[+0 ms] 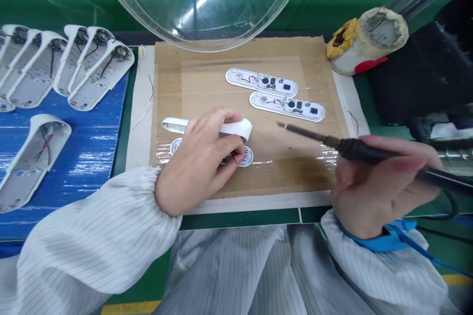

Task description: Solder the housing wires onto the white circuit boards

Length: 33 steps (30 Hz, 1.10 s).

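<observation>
My left hand is closed over a white plastic housing lying on the cardboard. Its thumb and forefinger pinch a thin dark wire. Under those fingers lies a white circuit board, mostly covered, with only its rounded ends showing. A soldering iron with a black handle is gripped in my right hand. Its tip points left, apart from the board and the wire. Two long white circuit boards with red wires, an upper one and a lower one, lie farther back.
Several white housings with wires stand on a blue surface at left, one housing nearer me. A clear round lens or cover overhangs the cardboard. A stained pot with yellow sponge sits back right.
</observation>
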Each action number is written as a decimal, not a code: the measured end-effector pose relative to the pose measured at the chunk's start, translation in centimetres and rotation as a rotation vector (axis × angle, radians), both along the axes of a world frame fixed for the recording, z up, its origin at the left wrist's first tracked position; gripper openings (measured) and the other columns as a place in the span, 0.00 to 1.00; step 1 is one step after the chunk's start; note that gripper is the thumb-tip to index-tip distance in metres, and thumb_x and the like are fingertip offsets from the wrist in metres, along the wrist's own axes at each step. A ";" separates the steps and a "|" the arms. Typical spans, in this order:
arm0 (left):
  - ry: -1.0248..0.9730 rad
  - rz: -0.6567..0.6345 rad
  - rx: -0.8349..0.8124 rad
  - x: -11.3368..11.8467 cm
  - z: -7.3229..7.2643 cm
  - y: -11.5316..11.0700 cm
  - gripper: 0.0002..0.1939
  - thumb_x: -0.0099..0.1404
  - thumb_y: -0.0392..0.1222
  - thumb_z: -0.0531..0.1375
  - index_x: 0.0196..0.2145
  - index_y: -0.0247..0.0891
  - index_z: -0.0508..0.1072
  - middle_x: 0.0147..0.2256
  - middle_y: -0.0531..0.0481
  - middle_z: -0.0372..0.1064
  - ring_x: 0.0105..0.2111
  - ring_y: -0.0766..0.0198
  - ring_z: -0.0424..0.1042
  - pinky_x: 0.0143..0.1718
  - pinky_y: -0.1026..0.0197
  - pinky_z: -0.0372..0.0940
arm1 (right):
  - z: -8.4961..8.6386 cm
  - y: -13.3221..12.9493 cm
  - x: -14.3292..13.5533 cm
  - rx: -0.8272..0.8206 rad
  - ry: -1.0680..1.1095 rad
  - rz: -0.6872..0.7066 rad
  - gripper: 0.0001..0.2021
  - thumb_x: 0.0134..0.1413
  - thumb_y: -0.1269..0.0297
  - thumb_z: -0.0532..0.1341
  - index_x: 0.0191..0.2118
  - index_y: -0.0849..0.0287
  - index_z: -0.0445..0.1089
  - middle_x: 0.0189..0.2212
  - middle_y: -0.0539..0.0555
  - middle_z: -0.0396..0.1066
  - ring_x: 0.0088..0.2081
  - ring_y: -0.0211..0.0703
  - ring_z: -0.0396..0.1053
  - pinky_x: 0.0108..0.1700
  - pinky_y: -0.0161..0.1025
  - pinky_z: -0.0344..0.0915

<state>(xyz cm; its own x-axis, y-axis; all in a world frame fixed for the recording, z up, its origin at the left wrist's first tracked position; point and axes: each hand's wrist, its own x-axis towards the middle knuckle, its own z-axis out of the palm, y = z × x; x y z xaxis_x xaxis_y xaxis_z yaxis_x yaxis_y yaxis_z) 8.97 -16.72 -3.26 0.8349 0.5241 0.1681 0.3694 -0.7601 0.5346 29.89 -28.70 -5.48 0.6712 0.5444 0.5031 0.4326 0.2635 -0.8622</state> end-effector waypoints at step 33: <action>-0.233 -0.172 0.266 -0.9 -2.3 1.3 0.03 0.66 0.36 0.61 0.37 0.42 0.75 0.47 0.46 0.67 0.54 0.55 0.64 0.61 0.44 0.59 | -1.2 0.6 -4.4 -0.328 -0.044 0.550 0.40 0.50 0.72 0.71 0.65 0.41 0.55 0.61 0.51 0.66 0.50 0.49 0.75 0.56 0.50 0.75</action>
